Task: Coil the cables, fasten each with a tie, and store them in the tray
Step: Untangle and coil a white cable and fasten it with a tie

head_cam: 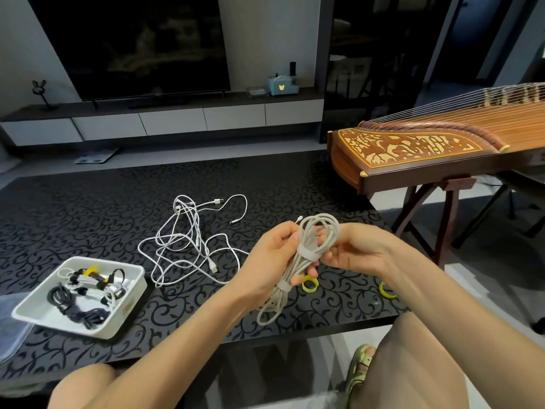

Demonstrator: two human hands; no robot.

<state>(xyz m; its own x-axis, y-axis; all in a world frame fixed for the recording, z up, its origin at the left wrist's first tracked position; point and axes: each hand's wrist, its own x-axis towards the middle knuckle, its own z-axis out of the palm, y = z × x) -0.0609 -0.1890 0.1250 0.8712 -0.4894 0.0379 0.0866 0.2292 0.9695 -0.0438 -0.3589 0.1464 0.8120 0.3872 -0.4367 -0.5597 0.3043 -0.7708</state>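
Above the black patterned table (88, 208), both hands hold a coiled off-white cable (317, 231). Two pale ties wrap it, one (308, 252) at the middle and one (284, 286) lower down. My left hand (271, 261) grips the coil from the left. My right hand (356, 246) pinches it from the right near the upper tie. A tangle of loose white cables (191, 240) lies on the table to the left. The white tray (134, 293) at the near left holds several tied black and white cable bundles (85, 293).
Two yellow-green ties lie on the table, one (311, 286) under the coil and one (386, 292) near the right edge. A wooden zither (442, 149) on a stand is at the right. My knees and a sandalled foot show below the table's front edge.
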